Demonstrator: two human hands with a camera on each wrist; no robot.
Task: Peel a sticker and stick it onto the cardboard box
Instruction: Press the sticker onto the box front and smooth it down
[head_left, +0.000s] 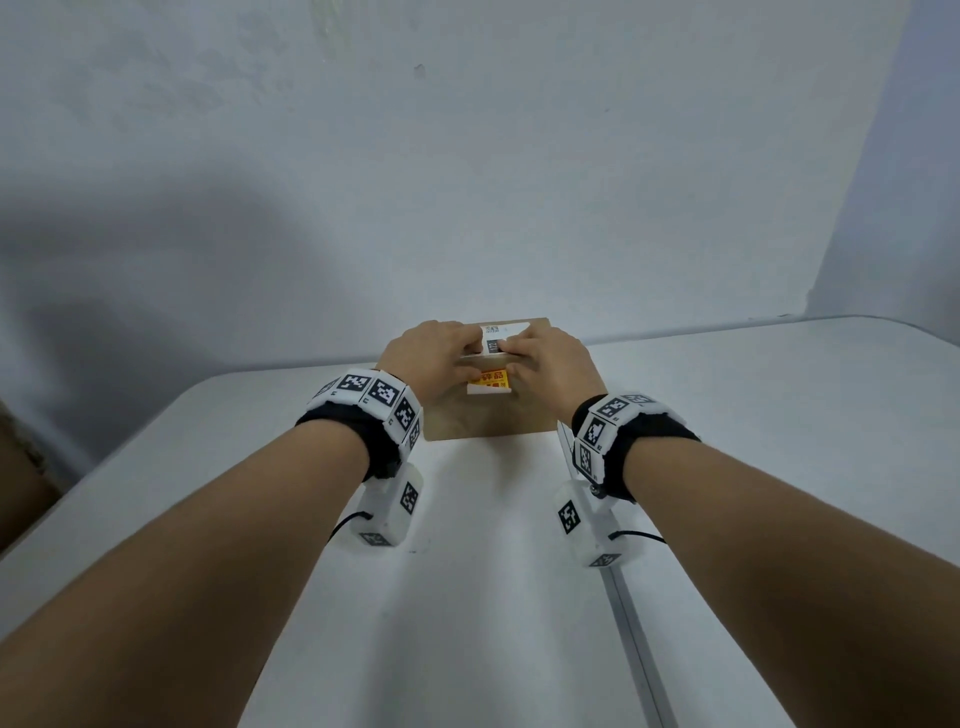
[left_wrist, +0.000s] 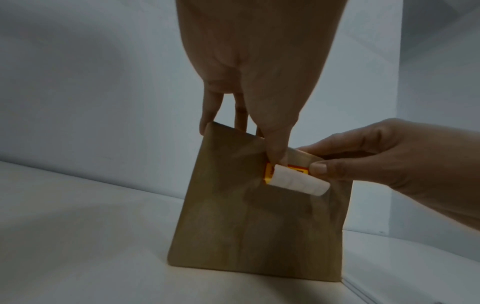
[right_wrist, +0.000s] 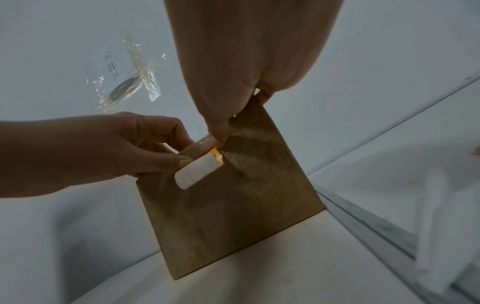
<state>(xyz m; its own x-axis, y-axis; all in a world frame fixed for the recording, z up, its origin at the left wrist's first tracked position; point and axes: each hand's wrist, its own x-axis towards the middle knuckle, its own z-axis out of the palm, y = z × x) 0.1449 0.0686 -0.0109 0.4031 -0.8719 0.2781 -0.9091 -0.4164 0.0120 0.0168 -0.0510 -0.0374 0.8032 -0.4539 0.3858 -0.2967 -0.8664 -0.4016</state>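
Brown cardboard box (head_left: 488, 415) flat on white table (head_left: 467, 597), near table's far edge by wall (head_left: 467, 182). Sticker (head_left: 488, 382) on box top: orange-yellow print, white strip curling up off box at near side. Print too small to read. White label (head_left: 496, 338) with code just beyond sticker, partly covered by fingers. Left hand (head_left: 431, 358) thumb and fingers pinch sticker's left end; right hand (head_left: 550, 364) pinches right end. Box's far edge hidden behind hands. Open tabletop nearer than box; metal rail (head_left: 639, 649) runs right of box.
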